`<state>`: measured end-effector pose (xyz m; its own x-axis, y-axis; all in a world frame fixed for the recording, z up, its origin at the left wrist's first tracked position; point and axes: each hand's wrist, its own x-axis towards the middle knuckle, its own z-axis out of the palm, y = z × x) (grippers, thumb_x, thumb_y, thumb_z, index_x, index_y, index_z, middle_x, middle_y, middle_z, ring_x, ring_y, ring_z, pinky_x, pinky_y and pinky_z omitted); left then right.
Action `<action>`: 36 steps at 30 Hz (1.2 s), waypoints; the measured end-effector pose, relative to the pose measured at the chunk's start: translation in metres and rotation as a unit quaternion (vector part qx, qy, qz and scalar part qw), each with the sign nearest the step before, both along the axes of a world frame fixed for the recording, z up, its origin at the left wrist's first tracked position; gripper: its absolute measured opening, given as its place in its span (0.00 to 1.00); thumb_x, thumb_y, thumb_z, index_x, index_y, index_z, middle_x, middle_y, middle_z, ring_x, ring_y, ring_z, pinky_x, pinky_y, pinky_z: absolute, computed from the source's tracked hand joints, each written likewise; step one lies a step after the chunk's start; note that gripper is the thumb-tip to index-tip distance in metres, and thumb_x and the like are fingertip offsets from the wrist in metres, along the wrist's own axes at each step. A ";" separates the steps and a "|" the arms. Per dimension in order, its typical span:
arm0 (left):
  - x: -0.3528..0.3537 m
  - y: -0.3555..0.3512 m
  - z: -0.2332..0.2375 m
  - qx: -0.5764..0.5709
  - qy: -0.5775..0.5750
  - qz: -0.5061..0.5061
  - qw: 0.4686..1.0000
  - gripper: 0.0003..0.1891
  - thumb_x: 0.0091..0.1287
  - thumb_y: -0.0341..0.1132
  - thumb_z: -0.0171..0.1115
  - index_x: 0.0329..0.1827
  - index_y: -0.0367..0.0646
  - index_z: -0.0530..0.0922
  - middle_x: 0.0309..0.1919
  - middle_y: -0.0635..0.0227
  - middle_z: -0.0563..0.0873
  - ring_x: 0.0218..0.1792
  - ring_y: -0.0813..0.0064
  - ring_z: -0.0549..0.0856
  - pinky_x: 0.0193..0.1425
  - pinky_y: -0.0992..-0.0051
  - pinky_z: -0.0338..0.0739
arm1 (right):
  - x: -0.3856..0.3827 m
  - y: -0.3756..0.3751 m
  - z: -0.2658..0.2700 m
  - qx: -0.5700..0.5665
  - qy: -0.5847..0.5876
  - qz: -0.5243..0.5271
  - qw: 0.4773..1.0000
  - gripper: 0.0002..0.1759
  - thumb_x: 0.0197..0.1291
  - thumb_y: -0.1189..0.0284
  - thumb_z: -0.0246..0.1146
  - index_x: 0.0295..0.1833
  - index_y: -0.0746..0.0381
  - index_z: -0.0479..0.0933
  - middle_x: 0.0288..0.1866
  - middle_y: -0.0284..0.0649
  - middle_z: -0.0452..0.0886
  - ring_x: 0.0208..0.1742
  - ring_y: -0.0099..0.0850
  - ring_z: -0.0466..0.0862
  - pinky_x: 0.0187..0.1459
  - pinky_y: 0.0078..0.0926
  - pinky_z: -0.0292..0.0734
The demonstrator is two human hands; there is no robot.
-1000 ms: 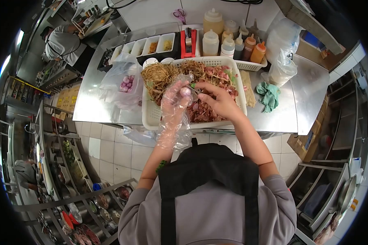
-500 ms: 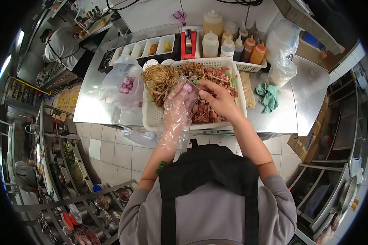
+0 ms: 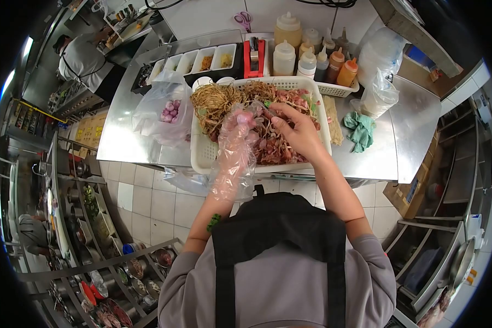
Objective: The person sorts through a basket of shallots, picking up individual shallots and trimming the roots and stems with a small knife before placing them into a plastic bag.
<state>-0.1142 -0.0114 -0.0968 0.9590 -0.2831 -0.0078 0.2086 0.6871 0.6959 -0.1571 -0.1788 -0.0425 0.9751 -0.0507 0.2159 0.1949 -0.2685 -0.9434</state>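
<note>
My left hand [image 3: 236,131], in a loose clear plastic glove, is closed around a peeled pinkish shallot [image 3: 244,117] above a white plastic basket [image 3: 204,159]. Close by on the right, the bare fingers of my right hand [image 3: 299,130] are pinched together. A small green bit [image 3: 267,104] shows by its fingertips, but what they grip is too small to make out. Under both hands the basket holds reddish shallot skins [image 3: 279,150] and a bundle of dry, straw-coloured stalks [image 3: 216,106]. A clear plastic bag with several peeled shallots [image 3: 170,111] lies left of the basket.
Behind the basket stand squeeze bottles [image 3: 283,59], a red tape dispenser [image 3: 254,57] and white condiment trays [image 3: 223,56]. A green cloth [image 3: 359,131] lies on the steel table [image 3: 382,158] at right. Another person [image 3: 85,63] is at a far-left counter.
My left hand with the shallot has dipped slightly and shifted left. My right hand has moved a little to the right, widening the gap between them.
</note>
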 end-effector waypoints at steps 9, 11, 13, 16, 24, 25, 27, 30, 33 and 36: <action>-0.001 -0.007 0.012 -0.098 -0.037 0.011 0.994 0.14 0.62 0.29 0.65 0.49 0.50 0.75 0.48 0.67 0.80 0.50 0.73 0.79 0.44 0.79 0.78 | -0.010 0.007 0.000 -0.015 -0.022 0.073 0.997 0.23 0.62 0.72 0.59 0.63 0.59 0.68 0.55 0.47 0.78 0.54 0.41 0.79 0.56 0.33 0.70; 0.003 -0.003 0.004 -0.131 -0.027 -0.010 0.991 0.12 0.62 0.28 0.64 0.46 0.49 0.74 0.46 0.68 0.80 0.48 0.75 0.79 0.47 0.80 0.78 | -0.010 0.007 -0.001 -0.003 -0.012 0.095 0.995 0.23 0.63 0.72 0.60 0.63 0.62 0.68 0.47 0.41 0.80 0.46 0.31 0.78 0.54 0.28 0.71; 0.001 -0.005 0.004 -0.151 -0.032 -0.006 0.988 0.12 0.62 0.28 0.65 0.45 0.48 0.74 0.44 0.68 0.79 0.47 0.76 0.79 0.48 0.79 0.78 | -0.012 0.010 0.001 -0.011 -0.035 0.100 0.994 0.23 0.63 0.72 0.60 0.63 0.62 0.68 0.49 0.42 0.80 0.47 0.31 0.79 0.54 0.28 0.71; -0.002 -0.007 0.006 -0.158 -0.038 0.006 0.987 0.12 0.61 0.28 0.65 0.45 0.46 0.73 0.42 0.69 0.79 0.45 0.77 0.80 0.49 0.79 0.78 | -0.012 0.014 0.004 -0.026 -0.055 0.104 0.993 0.23 0.62 0.72 0.59 0.63 0.60 0.69 0.53 0.44 0.79 0.51 0.37 0.79 0.55 0.30 0.71; -0.005 -0.009 0.014 -0.083 -0.039 0.053 0.994 0.13 0.58 0.29 0.68 0.43 0.45 0.73 0.40 0.70 0.78 0.42 0.79 0.79 0.48 0.79 0.77 | -0.008 0.018 0.005 -0.030 -0.042 0.111 0.992 0.19 0.62 0.74 0.57 0.60 0.62 0.72 0.52 0.44 0.80 0.48 0.33 0.82 0.52 0.29 0.73; -0.006 -0.008 0.016 -0.066 -0.045 0.045 0.996 0.13 0.58 0.30 0.68 0.43 0.45 0.74 0.39 0.70 0.79 0.41 0.78 0.80 0.46 0.79 0.77 | -0.007 0.020 0.002 -0.038 -0.036 0.097 0.994 0.19 0.62 0.75 0.57 0.59 0.62 0.72 0.50 0.44 0.81 0.47 0.33 0.82 0.51 0.29 0.73; -0.008 -0.008 0.019 -0.048 -0.051 0.038 0.997 0.13 0.58 0.31 0.68 0.42 0.45 0.74 0.39 0.70 0.79 0.41 0.78 0.80 0.45 0.79 0.77 | -0.005 0.021 0.001 -0.046 -0.031 0.083 0.995 0.18 0.62 0.75 0.57 0.59 0.63 0.72 0.49 0.44 0.82 0.45 0.33 0.83 0.51 0.29 0.73; -0.015 -0.011 0.029 -0.046 -0.062 0.037 0.996 0.14 0.58 0.33 0.69 0.44 0.44 0.75 0.42 0.68 0.81 0.40 0.76 0.81 0.42 0.78 0.78 | -0.003 0.021 -0.001 -0.067 -0.080 0.059 0.993 0.17 0.62 0.75 0.58 0.58 0.63 0.72 0.47 0.43 0.82 0.46 0.32 0.81 0.52 0.28 0.73; -0.019 -0.013 0.036 -0.012 -0.029 0.048 0.998 0.15 0.58 0.34 0.69 0.46 0.45 0.76 0.46 0.66 0.81 0.42 0.75 0.82 0.41 0.77 0.79 | -0.001 0.016 -0.004 -0.056 -0.080 0.028 0.995 0.17 0.63 0.74 0.59 0.58 0.63 0.73 0.47 0.43 0.81 0.49 0.31 0.80 0.53 0.28 0.71; -0.012 -0.011 0.021 0.035 -0.034 0.065 0.997 0.16 0.60 0.34 0.68 0.49 0.46 0.75 0.50 0.65 0.81 0.46 0.73 0.82 0.44 0.77 0.79 | 0.000 0.008 0.001 -0.037 -0.050 0.021 0.998 0.17 0.63 0.74 0.59 0.57 0.63 0.73 0.48 0.44 0.81 0.50 0.32 0.79 0.55 0.28 0.71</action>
